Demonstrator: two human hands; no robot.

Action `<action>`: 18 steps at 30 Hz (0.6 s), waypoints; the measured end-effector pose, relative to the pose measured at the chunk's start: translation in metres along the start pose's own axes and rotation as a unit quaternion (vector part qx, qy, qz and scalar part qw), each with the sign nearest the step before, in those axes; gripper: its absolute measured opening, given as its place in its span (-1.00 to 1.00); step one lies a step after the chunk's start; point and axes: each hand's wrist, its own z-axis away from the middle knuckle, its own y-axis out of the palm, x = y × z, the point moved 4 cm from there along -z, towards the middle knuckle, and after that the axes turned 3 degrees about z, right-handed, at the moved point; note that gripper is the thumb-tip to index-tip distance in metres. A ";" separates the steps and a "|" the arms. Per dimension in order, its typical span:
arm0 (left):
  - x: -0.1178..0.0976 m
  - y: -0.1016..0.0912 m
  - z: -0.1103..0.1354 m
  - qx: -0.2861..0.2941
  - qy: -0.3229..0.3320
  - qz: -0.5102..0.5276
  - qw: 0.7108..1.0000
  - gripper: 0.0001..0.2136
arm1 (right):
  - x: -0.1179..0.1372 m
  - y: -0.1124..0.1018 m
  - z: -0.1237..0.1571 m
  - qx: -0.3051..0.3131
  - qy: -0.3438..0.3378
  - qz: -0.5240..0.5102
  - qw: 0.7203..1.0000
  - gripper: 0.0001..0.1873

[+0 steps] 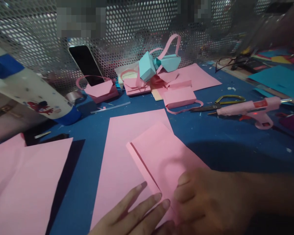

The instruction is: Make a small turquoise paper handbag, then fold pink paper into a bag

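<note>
A folded pink paper sheet (pixel 159 153) lies at an angle on top of a larger flat pink sheet (pixel 112 156), with a narrow folded strip along its left edge. My left hand (pixel 137 215) rests with fingers stretched out, fingertips at the lower part of that folded strip. Close beside it, my right hand (pixel 198 199) is curled over the lower right of the folded paper, knuckles up. What lies inside its fingers, if anything, is hidden. The near end of the folded paper is covered by both hands.
Another pink sheet (pixel 29 182) stands at the left, near a tilted white bottle (pixel 39 94) with blue ends. Small pink paper bags (pixel 101 91) and a phone (pixel 87 65) sit before perforated metal. Pliers (pixel 210 107) and a pink glue gun (pixel 252 109) lie right.
</note>
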 end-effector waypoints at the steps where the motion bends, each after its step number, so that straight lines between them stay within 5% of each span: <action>1: 0.004 0.001 0.000 0.021 0.011 0.002 1.000 -0.63 | 0.000 0.000 0.000 -0.003 -0.008 -0.005 1.000 -0.79; 8: 0.026 -0.005 -0.004 0.141 0.045 0.053 0.988 -0.57 | 0.001 -0.004 -0.003 -0.085 -0.025 -0.106 0.990 -0.79; 14: 0.030 -0.002 -0.005 0.114 0.015 0.074 0.991 -0.53 | 0.002 -0.006 -0.005 -0.080 -0.026 -0.131 0.988 -0.86; 18: 0.032 -0.004 -0.005 0.146 0.011 0.109 0.983 -0.45 | 0.001 -0.009 -0.007 -0.074 -0.019 -0.138 0.988 -0.83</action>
